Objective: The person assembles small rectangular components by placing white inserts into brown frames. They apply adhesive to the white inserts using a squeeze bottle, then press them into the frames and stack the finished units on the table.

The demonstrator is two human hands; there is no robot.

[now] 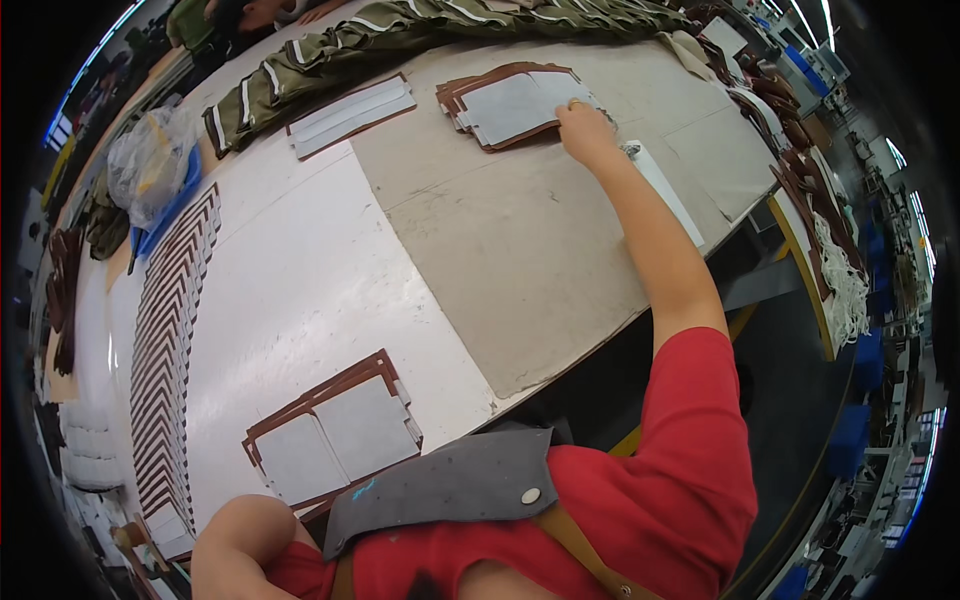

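Note:
My right arm is stretched across the table, and my right hand [588,133] is at the right edge of a stack of white panels with brown borders [515,103]. Its fingers are curled and look closed on the edge of a panel; the fingertips are partly hidden. A ring shows on one finger. Just right of this hand lies a white clipboard [665,190] with a metal clip. At the lower left my left arm [240,545] is bent, and the hand is out of sight. A second stack of brown-edged white panels [350,430] lies close in front of me.
A long row of overlapping brown-and-white pieces [175,350] runs down the left. A blue tray [170,205] holds a clear plastic bag. Green fabric with white strips [350,45] lies along the far side, near another white panel [350,117]. Brown pieces and white cords [840,280] crowd the right.

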